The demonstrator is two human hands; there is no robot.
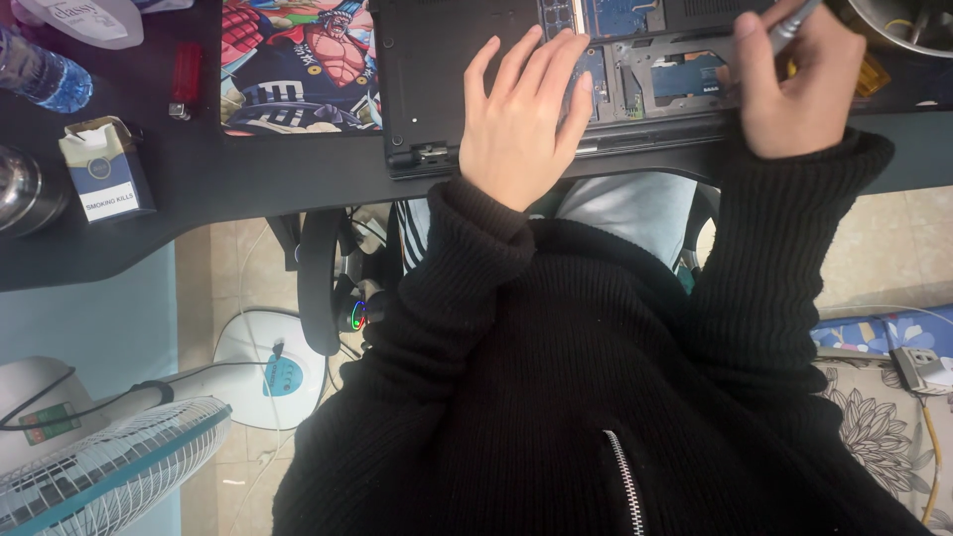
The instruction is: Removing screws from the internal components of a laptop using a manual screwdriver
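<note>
Black sleeves; right grip (799, 84) (closed) around screwdriver (794, 22).

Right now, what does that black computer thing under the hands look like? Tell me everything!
The laptop lies upside down and flat on the dark desk, its black base facing up. Part of the bottom cover is off, showing blue circuit boards and a grey metal bay. A small latch sits at its near edge. The left hand rests flat on it, fingers spread. The right hand holds a slim grey tool above the open part.

Home desk (248, 189), floor fan (109, 467), tiled floor (874, 248)
</note>
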